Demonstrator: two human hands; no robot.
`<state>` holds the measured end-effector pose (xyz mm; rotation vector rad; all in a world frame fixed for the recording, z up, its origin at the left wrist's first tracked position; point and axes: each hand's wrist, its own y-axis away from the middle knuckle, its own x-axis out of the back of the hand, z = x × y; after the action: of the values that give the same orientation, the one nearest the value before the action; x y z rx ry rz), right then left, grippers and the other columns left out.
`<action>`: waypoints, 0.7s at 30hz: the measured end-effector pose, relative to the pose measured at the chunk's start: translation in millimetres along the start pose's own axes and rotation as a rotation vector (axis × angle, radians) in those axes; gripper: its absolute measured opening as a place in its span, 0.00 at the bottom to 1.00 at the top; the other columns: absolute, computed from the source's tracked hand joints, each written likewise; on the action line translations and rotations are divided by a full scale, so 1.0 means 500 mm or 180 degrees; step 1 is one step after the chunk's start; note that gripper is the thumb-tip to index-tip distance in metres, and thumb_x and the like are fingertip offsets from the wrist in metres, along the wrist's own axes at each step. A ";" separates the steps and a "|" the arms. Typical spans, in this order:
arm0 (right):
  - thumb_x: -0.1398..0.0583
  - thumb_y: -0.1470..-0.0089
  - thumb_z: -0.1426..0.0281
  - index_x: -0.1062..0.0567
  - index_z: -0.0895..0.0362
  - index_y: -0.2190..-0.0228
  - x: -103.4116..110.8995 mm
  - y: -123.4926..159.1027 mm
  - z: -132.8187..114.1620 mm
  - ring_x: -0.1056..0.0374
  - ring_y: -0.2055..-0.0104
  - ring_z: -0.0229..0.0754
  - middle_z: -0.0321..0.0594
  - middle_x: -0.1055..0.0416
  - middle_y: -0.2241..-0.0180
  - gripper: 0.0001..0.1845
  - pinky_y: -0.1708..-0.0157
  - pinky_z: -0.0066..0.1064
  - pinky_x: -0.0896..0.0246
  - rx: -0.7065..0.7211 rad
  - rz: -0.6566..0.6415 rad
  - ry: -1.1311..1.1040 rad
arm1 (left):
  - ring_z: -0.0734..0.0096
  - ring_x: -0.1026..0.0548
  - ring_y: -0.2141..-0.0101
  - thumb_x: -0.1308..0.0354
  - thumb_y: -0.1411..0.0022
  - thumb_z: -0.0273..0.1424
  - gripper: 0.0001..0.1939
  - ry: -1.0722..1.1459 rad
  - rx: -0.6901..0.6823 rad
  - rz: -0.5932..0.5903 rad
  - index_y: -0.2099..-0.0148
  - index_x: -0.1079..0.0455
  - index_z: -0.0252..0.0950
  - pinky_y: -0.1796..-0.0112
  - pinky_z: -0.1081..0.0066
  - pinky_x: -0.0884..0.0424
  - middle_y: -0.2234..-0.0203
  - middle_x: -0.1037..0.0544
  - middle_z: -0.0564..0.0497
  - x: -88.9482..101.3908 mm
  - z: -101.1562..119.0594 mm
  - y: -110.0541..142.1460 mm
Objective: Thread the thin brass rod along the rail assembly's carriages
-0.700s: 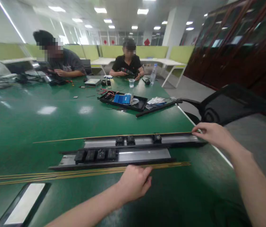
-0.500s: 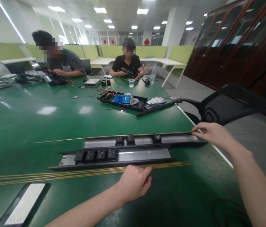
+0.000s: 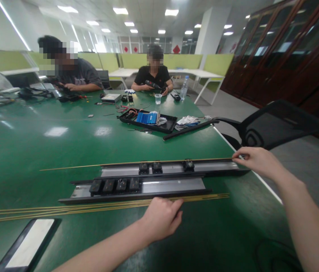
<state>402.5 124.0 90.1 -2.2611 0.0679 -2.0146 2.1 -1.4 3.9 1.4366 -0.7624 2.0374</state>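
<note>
Between its thumb and fingertips my right hand (image 3: 251,158) pinches the right end of a thin gold rod (image 3: 71,167). This rod runs along the far edge of a long black-edged metal rail (image 3: 170,169), which carries three small black blocks (image 3: 157,166). A second rail (image 3: 173,184) lies nearer to me, with several black blocks (image 3: 122,184) grouped at its left. My left hand (image 3: 163,219) rests with curled fingers against a bundle of gold rods (image 3: 97,207) along the near rail's front side. Whatever is within its fingers is hidden.
A phone-like slab (image 3: 30,243) lies at front left. Farther back are a black tray (image 3: 169,122) with a blue finned part, gloves (image 3: 187,121), a black strip (image 3: 187,131), a cup (image 3: 158,99) and a bottle (image 3: 184,87). A chair (image 3: 278,126) stands right; two people work opposite.
</note>
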 end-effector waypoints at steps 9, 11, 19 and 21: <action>0.39 0.50 0.55 0.18 0.47 0.67 -0.003 -0.002 0.010 0.28 0.66 0.46 0.36 0.22 0.69 0.14 0.71 0.33 0.43 -0.0102 -0.0024 0.0041 | 0.59 0.19 0.70 0.50 0.31 0.33 0.17 0.0024 0.0018 -0.0012 0.42 0.34 0.37 0.69 0.66 0.26 0.69 0.19 0.48 -0.003 -0.002 0.000; 0.39 0.50 0.54 0.18 0.47 0.66 -0.004 -0.001 0.014 0.28 0.66 0.46 0.36 0.22 0.68 0.15 0.71 0.33 0.43 -0.0123 -0.0013 0.0032 | 0.60 0.19 0.70 0.49 0.31 0.32 0.17 0.0034 0.0024 -0.0014 0.42 0.34 0.37 0.68 0.66 0.26 0.69 0.19 0.48 -0.003 -0.002 -0.001; 0.39 0.51 0.54 0.18 0.48 0.67 0.003 0.003 0.010 0.28 0.66 0.47 0.38 0.22 0.69 0.16 0.71 0.33 0.43 -0.0163 -0.0039 0.0010 | 0.61 0.19 0.69 0.50 0.31 0.32 0.17 0.0028 0.0021 -0.0002 0.43 0.34 0.36 0.68 0.67 0.26 0.70 0.19 0.48 0.000 -0.002 0.001; 0.40 0.51 0.55 0.18 0.49 0.67 0.004 0.004 0.008 0.28 0.66 0.47 0.38 0.22 0.69 0.16 0.71 0.33 0.43 -0.0180 -0.0062 0.0002 | 0.60 0.20 0.70 0.50 0.31 0.33 0.17 0.0026 0.0020 -0.0003 0.42 0.34 0.36 0.68 0.66 0.26 0.70 0.19 0.48 -0.001 -0.002 0.001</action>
<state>406.6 121.9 91.5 -2.3034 0.1049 -2.0486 1.2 -1.3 3.1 1.4309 -0.7525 2.0455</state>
